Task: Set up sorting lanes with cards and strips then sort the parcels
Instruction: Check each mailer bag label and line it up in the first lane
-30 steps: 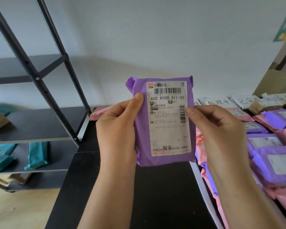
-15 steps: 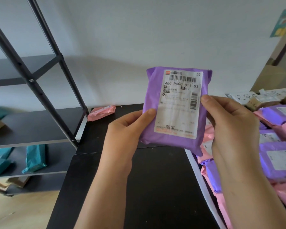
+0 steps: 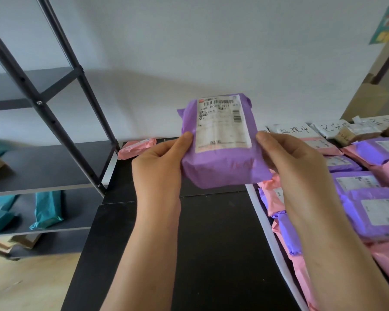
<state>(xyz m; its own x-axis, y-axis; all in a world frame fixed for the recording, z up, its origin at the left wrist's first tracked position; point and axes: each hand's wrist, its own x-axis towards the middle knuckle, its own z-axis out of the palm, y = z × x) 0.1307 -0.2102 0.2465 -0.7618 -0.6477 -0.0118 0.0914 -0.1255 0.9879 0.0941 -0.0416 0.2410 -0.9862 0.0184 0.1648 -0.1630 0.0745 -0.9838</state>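
Both hands grasp a soft purple plastic mailer parcel (image 3: 220, 149) with a white shipping label, lifted above the black table (image 3: 211, 243). The left hand (image 3: 157, 167) pinches its left edge, the right hand (image 3: 294, 164) its right. Right of the right hand lie pink and purple parcels (image 3: 373, 198); the handwritten cards (image 3: 294, 130) beyond them are perhaps lane markers.

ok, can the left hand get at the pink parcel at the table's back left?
Probably, but not yet: the left hand grips the purple parcel with the right hand. The black table between it and the pink parcel is bare, so nothing blocks the way.
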